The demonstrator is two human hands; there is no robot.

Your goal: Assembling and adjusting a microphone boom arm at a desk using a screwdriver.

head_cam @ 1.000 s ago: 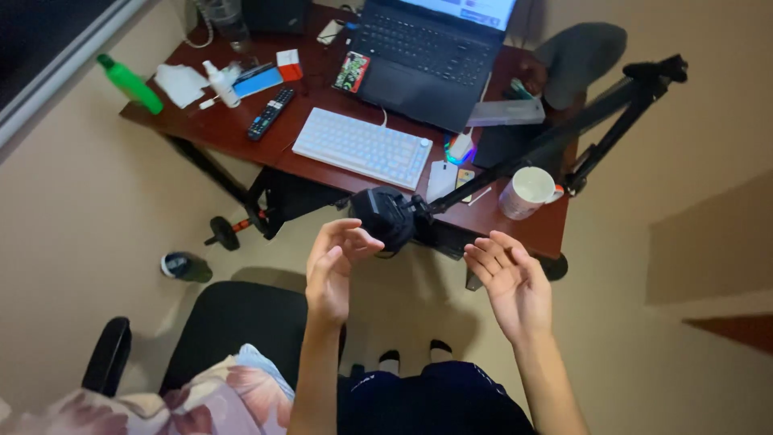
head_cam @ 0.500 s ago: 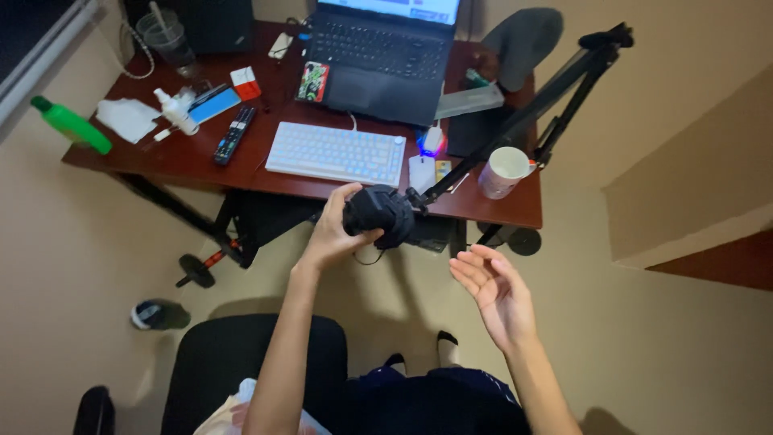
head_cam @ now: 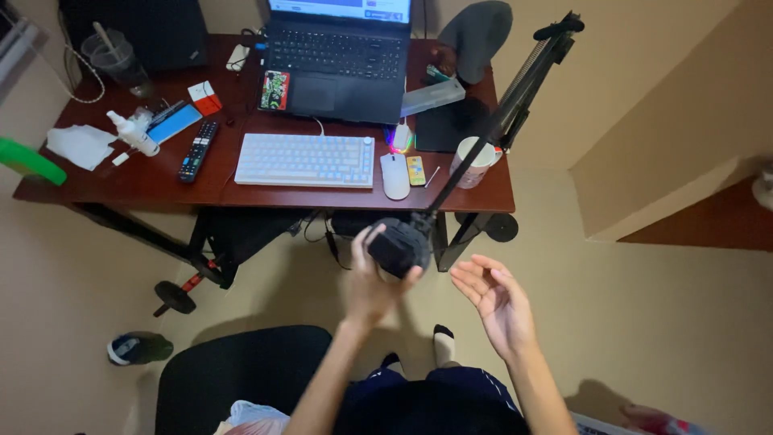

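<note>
My left hand [head_cam: 369,283] is wrapped around a round black foam-covered microphone [head_cam: 400,246], which sits at the end of a black boom arm [head_cam: 499,121] reaching out from the desk's right side. Just to the right of the microphone, my right hand [head_cam: 495,300] hovers palm up with its fingers spread and holds nothing. Both hands are in front of the dark wooden desk [head_cam: 145,181], above the floor, with my legs below.
On the desk: an open laptop [head_cam: 338,60], white keyboard [head_cam: 306,159], white mouse [head_cam: 394,176], paper cup [head_cam: 473,161], remote [head_cam: 197,151], spray bottle [head_cam: 133,133]. A black chair [head_cam: 241,370] stands at lower left, with a dumbbell [head_cam: 175,296] and a shoe [head_cam: 138,348] on the floor.
The view has swung so the desk sits higher and more centred. My left hand went from hovering near the microphone to gripping it. My right hand stays open beside it.
</note>
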